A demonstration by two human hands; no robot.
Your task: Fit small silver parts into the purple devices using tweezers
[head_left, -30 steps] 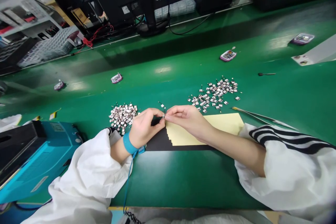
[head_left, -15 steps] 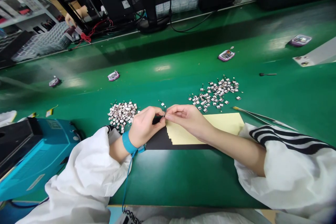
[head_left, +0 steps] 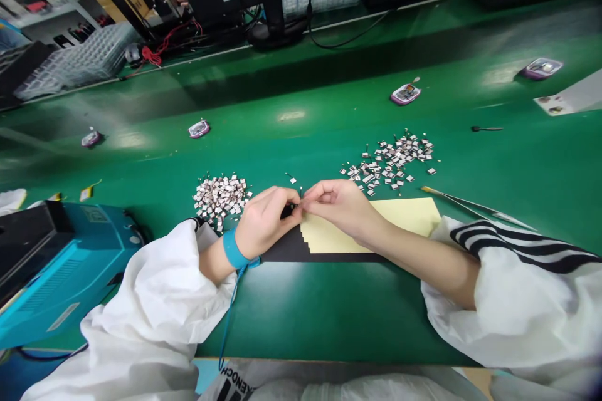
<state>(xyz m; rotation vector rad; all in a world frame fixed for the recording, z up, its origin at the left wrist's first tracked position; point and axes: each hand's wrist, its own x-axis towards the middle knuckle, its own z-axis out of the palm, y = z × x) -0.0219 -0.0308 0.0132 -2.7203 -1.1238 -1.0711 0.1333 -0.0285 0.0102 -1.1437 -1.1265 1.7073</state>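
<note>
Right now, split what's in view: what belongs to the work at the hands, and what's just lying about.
At work: left hand, right hand, small black piece, left parts pile, right parts pile, yellow sheet.
Lying about: tweezers, blue machine, purple items.

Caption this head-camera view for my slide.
Left hand and right hand pinch a tiny part near a pile of others.

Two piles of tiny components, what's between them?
Head view: one loose wired component, and below it the left hand and right hand, fingertips meeting.
</note>
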